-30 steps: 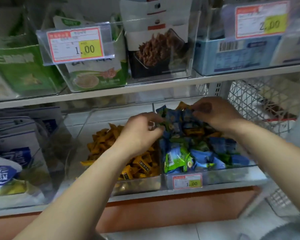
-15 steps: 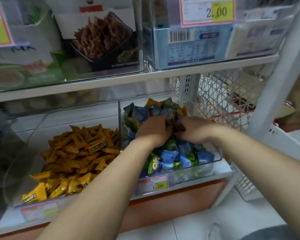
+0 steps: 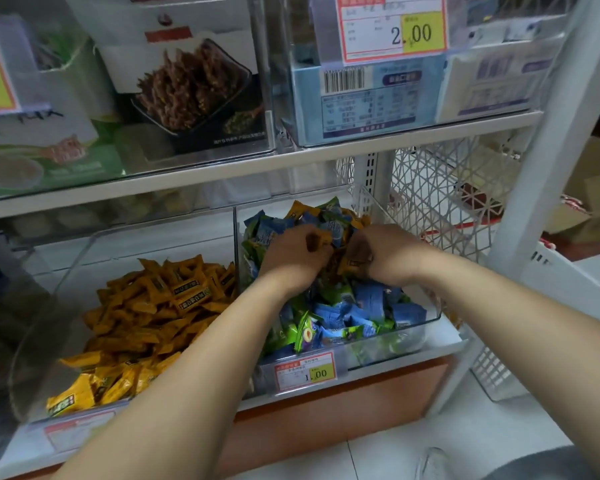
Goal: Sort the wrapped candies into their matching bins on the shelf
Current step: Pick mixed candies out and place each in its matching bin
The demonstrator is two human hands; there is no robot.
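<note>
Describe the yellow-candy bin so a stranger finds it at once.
Find the lower shelf. Both hands are in the mixed bin, mostly blue and green; you want the left bin beside it. It alone holds only yellow candies.

Bare left forearm [image 3: 187,358] and right forearm [image 3: 499,306]; grey garment [image 3: 551,465] below.
</note>
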